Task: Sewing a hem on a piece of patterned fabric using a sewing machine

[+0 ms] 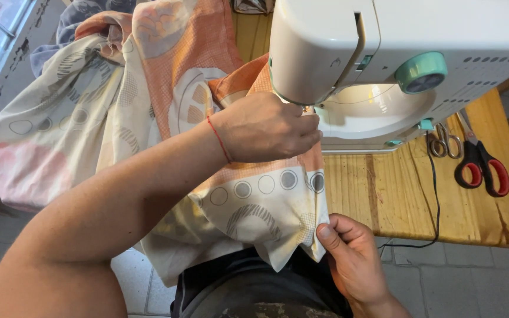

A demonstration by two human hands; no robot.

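Both hands pinch the patterned fabric: left hand hides the needle, right hand clamps its hem.

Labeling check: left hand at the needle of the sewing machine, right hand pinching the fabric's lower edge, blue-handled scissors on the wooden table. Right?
Not quite. The head view shows the scissors have red and black handles, not blue. The rest holds: left hand at the needle of the sewing machine, right hand pinching the fabric edge, wooden table.

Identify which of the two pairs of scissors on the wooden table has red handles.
The larger scissors, lying nearer the table's right edge, have red-lined black handles. The small scissors beside the sewing machine are all plain metal.
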